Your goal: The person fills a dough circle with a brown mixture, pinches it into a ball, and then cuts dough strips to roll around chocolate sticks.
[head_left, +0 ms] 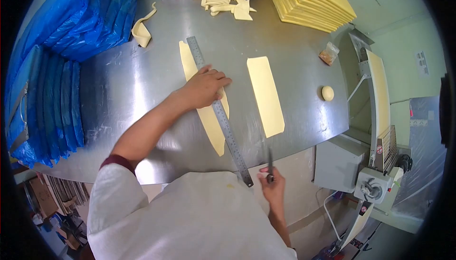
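A long metal ruler [225, 129] lies slantwise over a pale strip of dough [210, 120] on the steel table. My left hand [206, 86] presses on the ruler near its middle, fingers spread over ruler and dough. Off the table's front edge, my right hand [272, 186] grips a knife [270, 165] by its handle, with the blade pointing away from me toward the table. To the right of the ruler lies a separate, roughly rectangular dough piece [266, 97], which neither hand touches.
Dough scraps [223, 3] and a curled scrap [141, 33] lie farther back. Blue-wrapped stacks [57, 103] fill the left side. Yellow sheets [308, 1] are piled at the back right, near a small bag [329, 53] and a dough ball [327, 93]. A machine [373, 184] stands right.
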Demonstrator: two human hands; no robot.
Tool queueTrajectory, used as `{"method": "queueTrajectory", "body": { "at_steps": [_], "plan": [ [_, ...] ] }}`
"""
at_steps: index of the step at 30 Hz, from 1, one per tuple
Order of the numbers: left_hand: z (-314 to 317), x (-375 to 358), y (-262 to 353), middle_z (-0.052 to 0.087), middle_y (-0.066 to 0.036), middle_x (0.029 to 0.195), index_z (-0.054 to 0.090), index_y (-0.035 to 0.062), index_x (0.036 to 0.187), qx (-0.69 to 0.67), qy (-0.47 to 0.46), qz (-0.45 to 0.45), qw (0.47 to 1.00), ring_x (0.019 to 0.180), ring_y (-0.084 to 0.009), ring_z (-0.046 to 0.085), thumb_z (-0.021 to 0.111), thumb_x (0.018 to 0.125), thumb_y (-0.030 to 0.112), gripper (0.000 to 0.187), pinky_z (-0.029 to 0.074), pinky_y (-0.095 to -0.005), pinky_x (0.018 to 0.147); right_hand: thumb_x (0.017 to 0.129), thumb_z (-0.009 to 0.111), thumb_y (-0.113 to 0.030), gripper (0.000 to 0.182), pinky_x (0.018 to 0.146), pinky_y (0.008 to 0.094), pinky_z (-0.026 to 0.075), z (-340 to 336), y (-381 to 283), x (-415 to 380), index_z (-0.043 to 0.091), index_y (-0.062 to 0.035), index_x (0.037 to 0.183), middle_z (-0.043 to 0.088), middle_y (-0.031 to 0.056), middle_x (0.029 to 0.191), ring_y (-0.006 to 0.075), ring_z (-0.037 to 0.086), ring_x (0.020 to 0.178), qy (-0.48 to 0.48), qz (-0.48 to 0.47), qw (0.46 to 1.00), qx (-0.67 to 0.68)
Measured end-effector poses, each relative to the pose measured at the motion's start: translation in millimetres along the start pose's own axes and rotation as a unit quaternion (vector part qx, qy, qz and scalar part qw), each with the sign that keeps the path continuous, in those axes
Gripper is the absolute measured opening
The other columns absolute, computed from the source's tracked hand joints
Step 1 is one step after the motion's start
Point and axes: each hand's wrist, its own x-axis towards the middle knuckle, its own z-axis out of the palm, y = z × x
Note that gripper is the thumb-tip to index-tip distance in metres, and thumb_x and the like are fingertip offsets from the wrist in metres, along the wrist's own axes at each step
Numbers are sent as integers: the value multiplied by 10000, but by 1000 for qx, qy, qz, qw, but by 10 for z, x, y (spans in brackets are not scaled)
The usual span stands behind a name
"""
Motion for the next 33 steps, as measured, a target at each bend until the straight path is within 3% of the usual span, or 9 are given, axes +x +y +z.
{"method": "queueTrajectory", "body": {
  "at_steps": [4, 7, 13, 16, 22, 25, 27, 28, 33],
  "plan": [
    [-291, 346, -45, 633, -67, 984, 682, 100, 1045, 62, -144, 73, 985, 1089, -269, 568, 722, 806, 112, 242, 410, -431, 1015, 796, 837, -118, 244, 613, 250, 492, 281, -191, -8, 668, -9, 935, 664, 42, 707, 52, 556, 625, -19, 18, 998, 53],
    [-559, 640, -174, 663, -102, 1022, 706, 101, 888, -109, -62, 85, 988, 1067, -282, 599, 687, 848, 120, 48, 461, -424, 932, 812, 816, -97, 206, 609, 240, 473, 431, 110, 71, 673, 0, 924, 647, 18, 706, 53, 539, 629, -27, 33, 990, 133],
    [-940, 1672, -1028, 646, -166, 1271, 658, 29, 1193, -52, 308, -33, 949, 1183, -333, 604, 632, 960, 315, 370, 472, -392, 991, 837, 808, -84, 172, 665, 229, 470, 264, 242, 110, 704, -8, 951, 656, -36, 768, 54, 545, 697, -130, 53, 955, 262],
    [-964, 1346, -833, 569, -192, 1398, 540, 41, 1378, -86, 310, -41, 946, 1361, -327, 489, 615, 983, 343, 503, 364, -403, 1139, 843, 810, -95, 170, 688, 241, 475, 36, 255, 133, 707, -16, 954, 659, -29, 787, 62, 568, 729, -131, -6, 942, 310],
    [-900, 151, -797, 530, -208, 1426, 496, 53, 1417, 93, 23, 18, 995, 1381, -348, 454, 666, 941, 378, 601, 327, -482, 1156, 832, 815, -106, 187, 705, 265, 487, -679, 359, 464, 701, -12, 946, 678, 24, 865, 96, 607, 775, -123, -55, 924, 359],
    [-856, -100, -834, 530, -217, 1411, 516, 20, 1381, 26, 305, 5, 952, 1308, -387, 500, 718, 895, 365, 630, 343, -482, 1136, 819, 823, -115, 223, 639, 258, 466, -920, 195, 786, 676, -8, 949, 661, 29, 838, 103, 594, 722, -134, -52, 903, 405],
    [-469, -233, -966, 511, -252, 1411, 469, -20, 1404, -102, 392, -207, 891, 1319, -405, 481, 727, 884, 320, 673, 337, -477, 1145, 814, 837, -170, 307, 531, 245, 435, -872, 29, 961, 645, -12, 993, 635, 33, 792, 120, 579, 618, -109, -85, 880, 455],
    [-306, -277, -995, 501, -270, 1411, 446, -41, 1415, -164, 424, -304, 837, 1325, -415, 471, 732, 878, 298, 696, 333, -474, 1150, 800, 856, -215, 366, 485, 246, 378, -897, 60, 1077, 627, -23, 1012, 610, 12, 787, 94, 527, 568, -139, -76, 870, 466],
    [-145, -283, -745, 438, -258, 1471, 305, -19, 1515, -92, 388, -284, 872, 1363, -409, 426, 770, 830, 222, 862, 340, -457, 1148, 774, 866, -343, 417, 525, 231, 359, -1032, -349, 1716, 609, -62, 945, 565, -25, 744, 68, 495, 591, -37, -156, 935, 318]
  ]
}}
